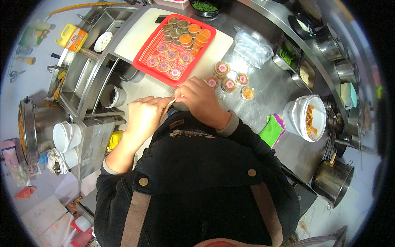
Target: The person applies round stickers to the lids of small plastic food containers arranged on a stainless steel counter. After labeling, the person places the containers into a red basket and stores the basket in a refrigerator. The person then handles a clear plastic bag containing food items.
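Both hands meet in front of the apron, with a thin pale strip (172, 101) pinched between them; its kind cannot be told. My left hand (148, 111) grips one end, and my right hand (194, 97) pinches the other. Just beyond them a red plastic basket (138, 64) lies on a white cutting board (132, 40). It holds stacked small lidded cups, some with orange contents (185, 39), some darker (175, 33), and several with pink round stickers (164, 65). More stickered cups (229, 84) stand on the steel counter right of my right hand, beside a cup without a sticker (247, 93).
A clear plastic bag (253, 48) lies at the counter's back. To the right are green and purple cloths (271, 131), a white bucket (291, 114) with yellowish pieces, and steel containers with greens (289, 55). Sinks (78, 80) and a yellow jug (72, 37) are at left.
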Motion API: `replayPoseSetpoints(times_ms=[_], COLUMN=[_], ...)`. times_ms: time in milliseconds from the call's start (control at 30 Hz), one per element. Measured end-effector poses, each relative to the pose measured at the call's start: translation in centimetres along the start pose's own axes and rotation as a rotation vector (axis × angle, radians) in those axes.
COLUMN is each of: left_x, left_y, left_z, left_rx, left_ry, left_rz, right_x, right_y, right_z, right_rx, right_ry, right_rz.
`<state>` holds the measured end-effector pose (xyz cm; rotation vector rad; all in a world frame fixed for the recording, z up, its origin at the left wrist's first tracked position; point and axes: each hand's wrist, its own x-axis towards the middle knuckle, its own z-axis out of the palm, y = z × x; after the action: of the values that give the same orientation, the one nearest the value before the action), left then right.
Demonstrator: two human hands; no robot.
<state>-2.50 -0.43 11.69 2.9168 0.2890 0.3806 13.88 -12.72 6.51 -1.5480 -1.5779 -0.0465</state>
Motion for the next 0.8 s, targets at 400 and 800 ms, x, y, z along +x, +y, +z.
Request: replayPoseSetpoints(times_ms=[400,800], left_x=[0.1,0.2], left_y=[-0.1,-0.2], left_z=[0.9,1.4], left_rx=[0.098,0.072], left_ry=[-0.002,-0.053], left_rz=[0.04,0.011], right_x=[-0.4,-0.8], right_y=[0.1,0.4], right_z=[-0.3,-0.4], right_rx=[-0.013,0.01], right_ry=[0.027,-0.012], right_rz=[0.036,0.066])
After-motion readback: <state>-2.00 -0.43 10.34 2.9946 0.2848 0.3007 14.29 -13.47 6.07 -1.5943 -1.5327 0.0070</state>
